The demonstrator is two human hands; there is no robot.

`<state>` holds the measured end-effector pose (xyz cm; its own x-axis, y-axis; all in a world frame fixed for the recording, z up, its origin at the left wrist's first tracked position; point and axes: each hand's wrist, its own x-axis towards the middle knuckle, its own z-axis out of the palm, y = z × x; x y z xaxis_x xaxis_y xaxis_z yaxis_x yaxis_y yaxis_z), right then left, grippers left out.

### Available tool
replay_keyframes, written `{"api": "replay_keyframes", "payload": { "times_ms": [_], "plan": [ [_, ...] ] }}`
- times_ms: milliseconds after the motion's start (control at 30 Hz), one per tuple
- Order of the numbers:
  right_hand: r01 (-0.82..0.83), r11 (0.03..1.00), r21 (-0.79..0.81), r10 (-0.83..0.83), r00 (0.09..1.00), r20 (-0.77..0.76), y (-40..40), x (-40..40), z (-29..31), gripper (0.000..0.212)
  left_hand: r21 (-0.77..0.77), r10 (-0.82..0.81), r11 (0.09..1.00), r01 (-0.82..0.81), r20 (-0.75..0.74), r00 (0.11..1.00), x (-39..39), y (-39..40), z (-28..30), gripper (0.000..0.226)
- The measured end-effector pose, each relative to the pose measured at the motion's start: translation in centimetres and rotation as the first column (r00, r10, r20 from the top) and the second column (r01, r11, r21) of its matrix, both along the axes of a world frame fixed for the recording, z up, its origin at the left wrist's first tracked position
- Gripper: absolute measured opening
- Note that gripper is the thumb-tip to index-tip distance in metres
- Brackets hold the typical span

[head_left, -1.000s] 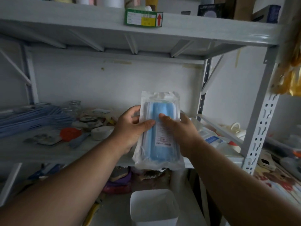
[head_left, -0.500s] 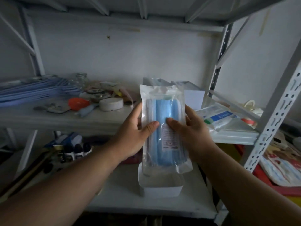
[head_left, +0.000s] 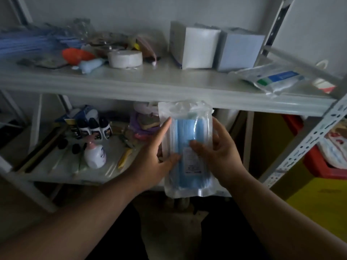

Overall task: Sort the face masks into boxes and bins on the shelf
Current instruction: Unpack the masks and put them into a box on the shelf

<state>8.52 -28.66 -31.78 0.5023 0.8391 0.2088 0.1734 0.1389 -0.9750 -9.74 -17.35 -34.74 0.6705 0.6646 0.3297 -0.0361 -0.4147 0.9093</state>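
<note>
Mask pack (head_left: pixel 187 147), clear plastic bag with blue masks inside, is upright in front of me, level with the gap under the upper shelf board (head_left: pixel 131 85). I hold it with both hands. Left hand (head_left: pixel 155 156): thumb across the front lower left, fingers behind the bag, clamped on the pack. Right hand (head_left: pixel 216 149): thumb on the front near the white label, fingers wrapped round the right edge, also clamped on it. Top seal of the bag overlaps the shelf board's front lip in view; touching or not, cannot tell.

On the upper shelf board: two pale boxes (head_left: pixel 199 47) side by side at the back right, a flat sealed packet (head_left: pixel 272 79) just right of them, a white tape roll (head_left: pixel 124 58) mid-left, an orange thing (head_left: pixel 77 54) and a blurred blue stack (head_left: pixel 24 43) at far left.

Lower shelf (head_left: pixel 62 175): small dark-capped bottles (head_left: pixel 93 128) in a row, a white pump bottle (head_left: pixel 94 154) in front of them. Frame is motion-blurred.
</note>
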Motion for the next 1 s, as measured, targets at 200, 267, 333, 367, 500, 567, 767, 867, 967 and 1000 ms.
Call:
{"api": "replay_keyframes", "payload": {
  "times_ms": [200, 267, 333, 367, 500, 567, 767, 867, 967, 1000],
  "plan": [
    [-0.048, 0.995, -0.09, 0.049, 0.999, 0.003, 1.0, 1.0, -3.9, 0.078, -0.072, 0.043, 0.996, -0.049, -0.09, 0.995, 1.0, 1.2, -3.8, 0.09],
    [-0.055, 0.992, -0.114, 0.056, 0.998, 0.006, 1.4, 1.6, -5.1, 0.088, -0.075, 0.053, 0.995, -0.061, -0.11, 0.993, 1.7, 2.1, -4.7, 0.09],
    [-0.044, 0.99, -0.137, 0.042, 0.999, -0.016, 1.9, 2.3, -6.1, 0.1, -0.09, 0.062, 0.993, -0.074, -0.13, 0.99, 2.5, 3.1, -5.3, 0.09],
    [-0.026, 0.989, -0.144, 0.023, 0.999, -0.025, 2.2, 2.6, -6.5, 0.103, -0.096, 0.068, 0.992, -0.081, -0.133, 0.989, 3.0, 3.6, -5.6, 0.089],
    [0.0, 0.986, -0.169, 0.004, 1.0, 0.027, 4.3, 4.5, -7.5, 0.098, -0.113, 0.08, 0.989, -0.095, -0.135, 0.988, 4.8, 5.7, -6.3, 0.088],
    [0.001, 0.985, -0.174, 0.01, 0.998, 0.064, 5.7, 5.5, -8.0, 0.094, -0.117, 0.081, 0.988, -0.097, -0.133, 0.988, 6.0, 7.1, -6.7, 0.088],
    [0.042, 0.978, -0.206, 0.032, 0.938, 0.346, 9.9, 8.8, -10.5, 0.092, -0.056, 0.055, 0.997, -0.062, -0.124, 0.991, 9.9, 12.1, -8.4, 0.088],
    [0.077, 0.965, -0.249, 0.044, 0.893, 0.448, 11.6, 10.3, -12.0, 0.085, 0.04, 0.066, 0.997, -0.06, -0.155, 0.986, 11.3, 13.6, -9.5, 0.085],
    [0.097, 0.956, -0.276, 0.041, 0.891, 0.453, 12.9, 11.1, -13.0, 0.083, 0.099, 0.083, 0.993, -0.065, -0.195, 0.977, 12.2, 14.6, -10.6, 0.082],
    [0.104, 0.953, -0.285, 0.041, 0.887, 0.459, 13.2, 11.2, -13.3, 0.082, 0.11, 0.088, 0.992, -0.066, -0.211, 0.974, 12.4, 14.8, -11.0, 0.082]
  ]
}}
